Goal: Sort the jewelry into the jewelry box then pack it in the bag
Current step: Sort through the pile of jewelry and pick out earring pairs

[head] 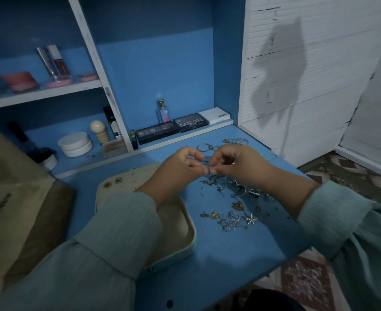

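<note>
We pinched a small ring (210,169) between both hands' fingers, left hand (180,167) at nine o'clock of right hand (236,162), above the tabletop (218,261).

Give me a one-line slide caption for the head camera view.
Both hands, left and right, pinch a small earring above scattered jewelry beside the open jewelry box.

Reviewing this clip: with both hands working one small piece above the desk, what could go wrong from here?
The small piece is only pinched between the left hand and right hand; it might slip into the loose jewelry pile and tangle. The right sleeve hangs close to that pile and may sweep pieces off the desk.
</note>
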Motion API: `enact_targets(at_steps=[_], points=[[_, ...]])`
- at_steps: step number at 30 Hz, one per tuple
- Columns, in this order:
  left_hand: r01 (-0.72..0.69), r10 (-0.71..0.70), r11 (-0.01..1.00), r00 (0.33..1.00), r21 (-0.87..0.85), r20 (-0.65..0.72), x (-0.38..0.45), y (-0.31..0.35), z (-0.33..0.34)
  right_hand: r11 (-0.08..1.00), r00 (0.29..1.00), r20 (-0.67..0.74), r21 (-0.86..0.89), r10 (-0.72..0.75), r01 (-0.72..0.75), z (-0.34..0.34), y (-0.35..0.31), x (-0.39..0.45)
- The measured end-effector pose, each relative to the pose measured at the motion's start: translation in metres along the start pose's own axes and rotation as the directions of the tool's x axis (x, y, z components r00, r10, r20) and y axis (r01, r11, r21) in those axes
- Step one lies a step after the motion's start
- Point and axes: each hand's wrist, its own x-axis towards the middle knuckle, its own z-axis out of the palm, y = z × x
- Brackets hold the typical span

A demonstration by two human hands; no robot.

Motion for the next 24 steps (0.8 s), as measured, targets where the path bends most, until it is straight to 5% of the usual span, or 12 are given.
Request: enact_targets(at_steps=[9,14,21,24], points=[[0.002,-0.024,0.98,0.994,0.201,0.109,-0.004,-0.001,0.003,0.977,0.998,0.056,-0.212,0.01,0.002,-0.024,0.001,-0.018],[-0.037,-0.05,0.843,0.988,0.536,0.148,-0.003,-0.007,0.01,0.979,0.999,-0.004,-0.201,0.04,-0.04,-0.037,0.008,-0.034],[-0.12,0.016,0.611,0.99,0.783,0.139,-0.001,0.003,0.023,0.991,0.993,-0.084,-0.102,0.081,-0.089,-0.045,0.017,-0.057],[-0.142,0.029,0.587,0.988,0.797,0.154,-0.001,0.005,0.027,0.993,0.986,-0.139,-0.059,0.092,-0.101,-0.045,0.023,-0.067]])
